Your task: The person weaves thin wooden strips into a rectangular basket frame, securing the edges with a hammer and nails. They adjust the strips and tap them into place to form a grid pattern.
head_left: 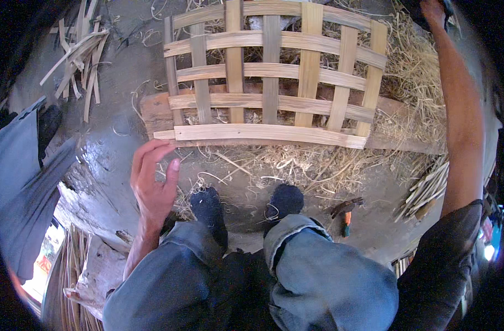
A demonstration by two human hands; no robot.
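Note:
In front of me lies a woven lattice [271, 71] of flat, pale bamboo-like strips, crossed over and under with square gaps. Along its near edge runs a lighter strip [268, 133] whose left end sticks out past the lattice. My left hand [155, 179] is at that end, thumb and fingers apart, holding nothing; I cannot tell whether the fingertips touch the strip. Stretched far up the right side, my right arm ends in my right hand [431, 14] at the picture's edge. A dark shape is beside it, and its fingers cannot be made out.
Under the lattice lies a wooden board [401, 129]. Shavings [414, 66] are heaped at the right. A hammer [347, 212] with an orange and green handle rests by my feet. Thin sticks [425, 190] lie bundled at right, loose strips [84, 55] at far left. Another person's trouser leg [26, 160] shows left.

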